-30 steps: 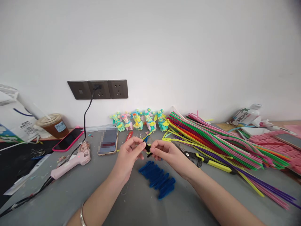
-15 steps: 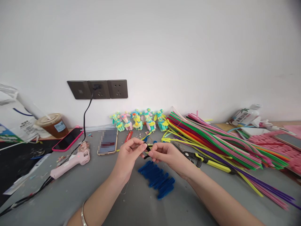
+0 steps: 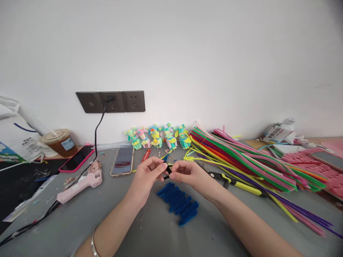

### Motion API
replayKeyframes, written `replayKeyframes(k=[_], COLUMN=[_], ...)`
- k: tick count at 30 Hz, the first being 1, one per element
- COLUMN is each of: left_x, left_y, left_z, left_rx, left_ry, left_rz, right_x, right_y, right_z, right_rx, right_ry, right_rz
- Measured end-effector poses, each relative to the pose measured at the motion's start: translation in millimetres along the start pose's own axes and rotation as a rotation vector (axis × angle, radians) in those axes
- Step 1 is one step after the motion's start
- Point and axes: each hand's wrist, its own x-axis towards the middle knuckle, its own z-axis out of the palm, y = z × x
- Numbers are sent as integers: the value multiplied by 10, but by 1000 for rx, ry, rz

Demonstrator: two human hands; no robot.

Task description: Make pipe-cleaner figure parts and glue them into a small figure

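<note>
Between my two hands is a short, bent black strip (image 3: 168,168), partly covered by my fingers. My left hand (image 3: 150,173) pinches one side of it between thumb and fingertips. On the other side, the thumb and index finger of my right hand (image 3: 186,173) are closed on it. Just below my hands, several short dark blue fuzzy pipe cleaner pieces (image 3: 178,203) lie side by side in a slanting row on the grey table mat (image 3: 144,232). Black-and-yellow pliers (image 3: 243,186) rest by my right wrist.
Several pastel fuzzy figures (image 3: 155,137) stand along the wall. A big bundle of coloured pipe cleaners (image 3: 249,160) spreads to the right. Leftward are a phone (image 3: 123,162), a pink glue gun (image 3: 80,187) with its cord, a pink-cased phone (image 3: 76,159) and a drink cup (image 3: 59,142).
The view has shifted very slightly. My hands keep their pinch on the black strip, with only a small movement of the fingers.
</note>
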Motion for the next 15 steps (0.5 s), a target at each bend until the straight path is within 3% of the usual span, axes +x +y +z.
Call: replayKeyframes(k=[4, 9, 15], left_x=[3, 3, 13], left_y=[3, -4, -53], left_z=[-26, -53, -37], left_rx=[42, 81, 16], left_ry=[-25, -176, -133], left_rz=[20, -1, 4], right_x=[-13, -12, -14], right_y=[-7, 1, 24], right_z=[-14, -15, 13], right_rx=[81, 287, 394], right_ry=[-20, 0, -53], right_rz=[36, 83, 86])
